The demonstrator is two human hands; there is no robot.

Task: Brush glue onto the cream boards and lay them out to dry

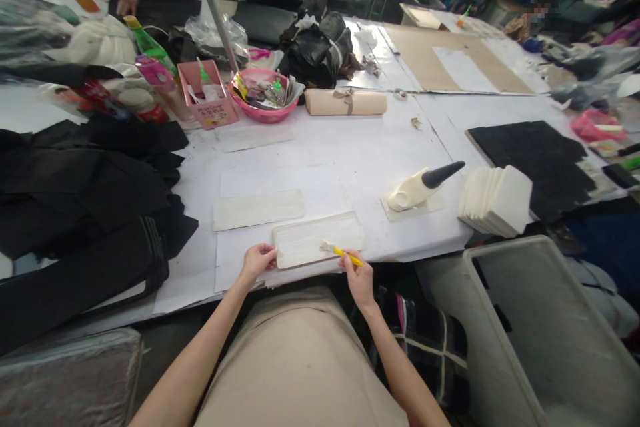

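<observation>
A pale rectangular piece of material lies flat at the near edge of the white table. My left hand pinches its left end, fingers closed on it. My right hand grips a small yellow-handled brush, whose bristles rest on the piece's right part. A second pale strip lies just beyond, to the left.
A cream glue bottle with a black nozzle lies on its side to the right, beside a stack of white sheets. Black fabric piles up at left. A pink bowl and tan roll sit farther back. A grey bin stands at right.
</observation>
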